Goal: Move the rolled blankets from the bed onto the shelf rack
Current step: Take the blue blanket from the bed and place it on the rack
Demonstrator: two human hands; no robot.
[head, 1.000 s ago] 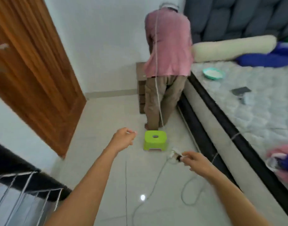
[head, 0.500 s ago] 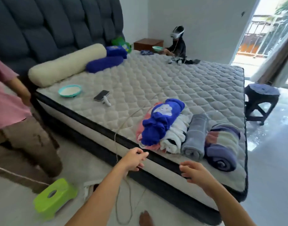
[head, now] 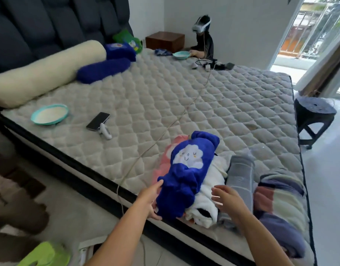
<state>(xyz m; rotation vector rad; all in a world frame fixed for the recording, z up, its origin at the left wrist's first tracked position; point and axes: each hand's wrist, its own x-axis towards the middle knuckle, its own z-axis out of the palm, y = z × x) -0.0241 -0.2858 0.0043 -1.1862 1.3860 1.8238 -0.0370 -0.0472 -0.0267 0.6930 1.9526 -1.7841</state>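
Observation:
Several rolled blankets lie side by side at the near corner of the bed (head: pixel 184 96). The blue blanket (head: pixel 186 173) with a white cloud face sits on top of a pink one (head: pixel 163 162), beside a white one (head: pixel 211 189), a grey one (head: pixel 240 177) and a striped purple one (head: pixel 280 204). My left hand (head: pixel 151 198) touches the near left end of the blue blanket, fingers spread around it. My right hand (head: pixel 227 200) hovers open over the white and grey rolls. The shelf rack is out of view.
On the mattress lie a teal bowl (head: pixel 49 114), a phone (head: pixel 98 121), a white cable (head: pixel 165 131), a cream bolster (head: pixel 44 72) and blue pillows (head: pixel 103 70). A person with a headset (head: pixel 202 38) sits at the far side. A black stool (head: pixel 314 120) stands right, a green stool (head: pixel 44 254) near left.
My view swung from the floor and doorway to the bed. Both hands moved forward onto the blanket pile, the left reaching the blue roll.

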